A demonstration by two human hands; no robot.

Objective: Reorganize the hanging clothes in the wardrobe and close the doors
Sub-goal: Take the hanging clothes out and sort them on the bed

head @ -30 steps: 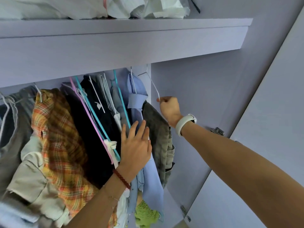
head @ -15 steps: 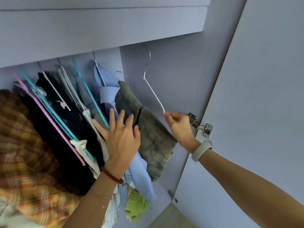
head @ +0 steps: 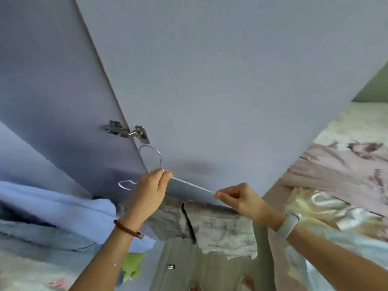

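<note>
Both our hands hold white wire hanger: left hand pinches its neck, right hand pinches one end, grey garment draped below, wardrobe door behind.

1. The white wire hanger is off the rail and held roughly level in front of the wardrobe door, its hook curving upward.
2. The grey trousers hang folded over the hanger's lower bar, creased, with a dark drawstring dangling.
3. The lilac wardrobe door stands open, its metal hinge exposed.
</note>
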